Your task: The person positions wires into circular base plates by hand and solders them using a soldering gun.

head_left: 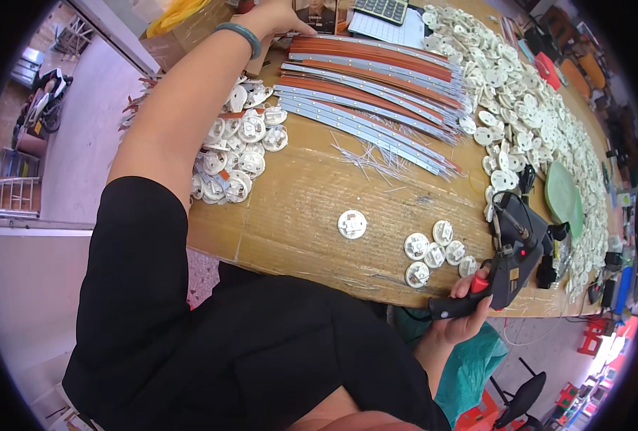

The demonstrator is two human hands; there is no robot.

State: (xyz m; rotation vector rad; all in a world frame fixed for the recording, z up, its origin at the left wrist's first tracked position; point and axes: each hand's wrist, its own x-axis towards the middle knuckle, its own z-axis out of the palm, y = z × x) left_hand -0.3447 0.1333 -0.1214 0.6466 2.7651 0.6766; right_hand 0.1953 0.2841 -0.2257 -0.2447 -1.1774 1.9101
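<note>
My right hand (pixel 466 316) is closed around the black handle of a soldering gun (pixel 507 276) with a red trigger and a lit red light. The gun is at the near right table edge, beside several small white round discs (pixel 435 255) fitted with small parts. Another such disc (pixel 352 224) lies alone to their left. My left arm stretches to the far left, where my left hand (pixel 274 16) is beside the far end of a stack of LED strips (pixel 369 93). Its thumb points right; the other fingers are mostly hidden or cut off.
White discs pile up at the left (pixel 236 154) and heap over the right side (pixel 527 108). Loose thin white wires (pixel 369 159) lie below the strips. A green plate (pixel 563 190) rests on the right heap. A calculator (pixel 382 8) and cardboard box (pixel 190 36) are at the back.
</note>
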